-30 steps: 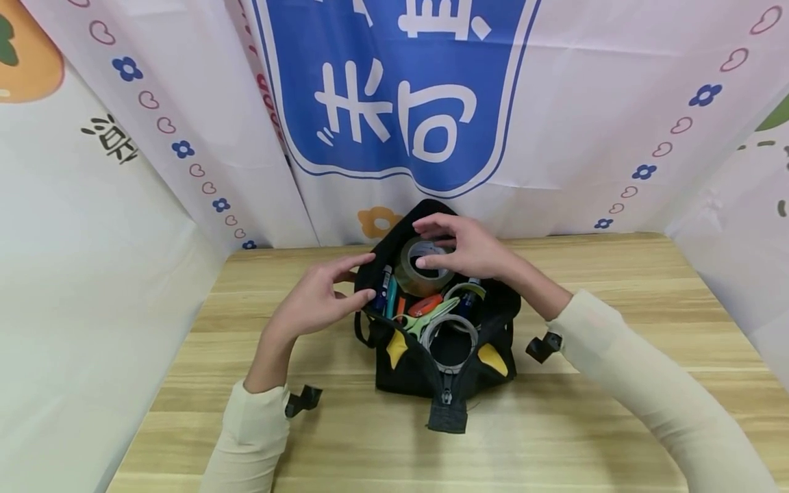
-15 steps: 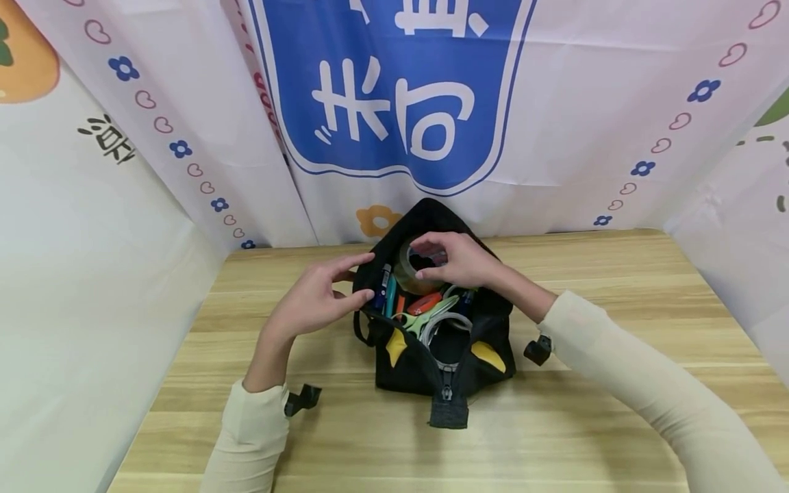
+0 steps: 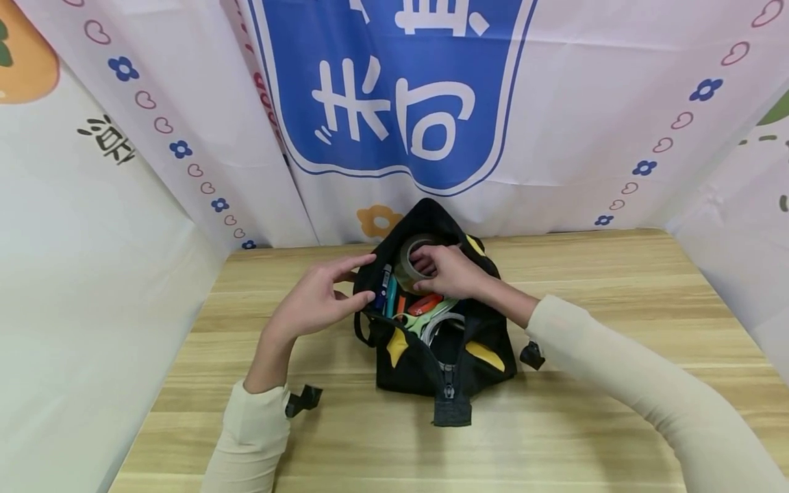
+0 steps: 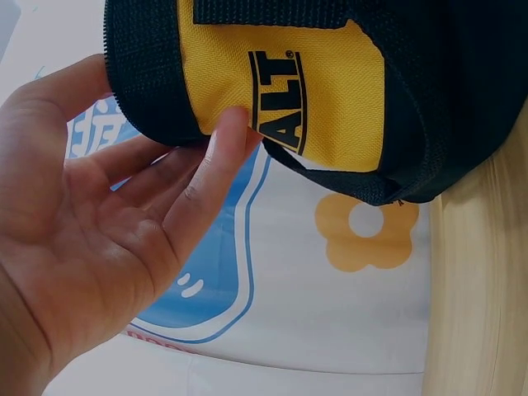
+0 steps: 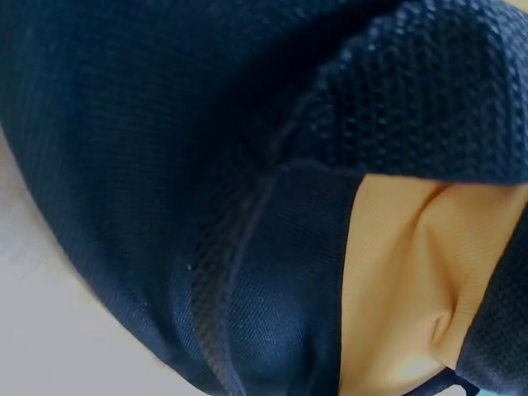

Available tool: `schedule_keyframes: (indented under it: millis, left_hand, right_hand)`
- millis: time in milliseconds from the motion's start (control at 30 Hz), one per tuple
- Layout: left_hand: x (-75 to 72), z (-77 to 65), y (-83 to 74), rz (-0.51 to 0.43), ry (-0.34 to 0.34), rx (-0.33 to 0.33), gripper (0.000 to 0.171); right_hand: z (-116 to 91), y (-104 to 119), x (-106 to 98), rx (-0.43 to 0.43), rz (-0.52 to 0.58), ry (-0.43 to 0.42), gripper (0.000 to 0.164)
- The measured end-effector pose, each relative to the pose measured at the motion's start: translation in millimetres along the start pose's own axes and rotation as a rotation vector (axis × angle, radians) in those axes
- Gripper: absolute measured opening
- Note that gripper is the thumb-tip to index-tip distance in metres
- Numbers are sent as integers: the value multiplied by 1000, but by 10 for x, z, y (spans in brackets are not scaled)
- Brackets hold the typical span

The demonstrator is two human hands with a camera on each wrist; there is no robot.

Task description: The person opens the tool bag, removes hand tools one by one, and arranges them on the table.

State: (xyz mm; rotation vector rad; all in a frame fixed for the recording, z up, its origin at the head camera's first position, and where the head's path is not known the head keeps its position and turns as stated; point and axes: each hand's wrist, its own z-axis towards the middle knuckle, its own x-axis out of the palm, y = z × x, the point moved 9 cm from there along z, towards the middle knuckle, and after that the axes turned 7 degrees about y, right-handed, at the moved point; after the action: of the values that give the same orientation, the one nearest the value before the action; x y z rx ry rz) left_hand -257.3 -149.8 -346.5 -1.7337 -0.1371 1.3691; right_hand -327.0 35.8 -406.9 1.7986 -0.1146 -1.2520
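In the head view an unzipped black-and-yellow tool bag [image 3: 407, 376] sits on the table. My left hand [image 3: 317, 294] holds its left side, thumb and fingers spread at the rim. The left wrist view has this hand [image 4: 115, 223] against the yellow side panel [image 4: 330, 91]. Inside the bag, my right hand [image 3: 453, 270] reaches to a roll of packing tape [image 3: 407, 270]; its fingers curl into the hole and the thumb lies at the near edge, seemingly pinching the roll. Only black and yellow bag fabric [image 5: 396, 280] shows in the right wrist view, the hand hidden there.
Also in the bag are green-handled scissors [image 3: 416, 322], an orange-red tool [image 3: 425, 303], a blue tube-like item [image 3: 382, 287], a teal item [image 3: 391, 298] and a grey ring-shaped coil [image 3: 431, 329]. The wooden table [image 3: 345, 438] meets a printed cloth backdrop [image 3: 555, 137] behind the bag.
My right hand has moved down and slightly toward me into the bag, and its fingers have curled into the tape roll. The bag's right side has shifted. The left hand stays in place.
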Motion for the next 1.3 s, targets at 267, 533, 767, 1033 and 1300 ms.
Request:
schedule_keyframes:
  millis: [267,533,767,1033,1300]
  left_hand:
    - [4,5,-7,-4,-1,-1,61]
    - [17,2,19,-39,-4,2,61]
    - [-15,-3,15,-39,-17,-7,62]
    - [-29,-6,21,-56,-18,-16,63]
    - [-32,-6,22,-57,-17,-23,63]
  right_hand:
    - [39,11,9,41,-51,-102,46]
    - [-43,120,-72,-18,-95,-171,41]
    - [-235,377,-323,-71,-65,-205,43]
    - [-527,617,-656,-115,59,-235,42]
    - [-834,739,-968,-163,146,-305,41]
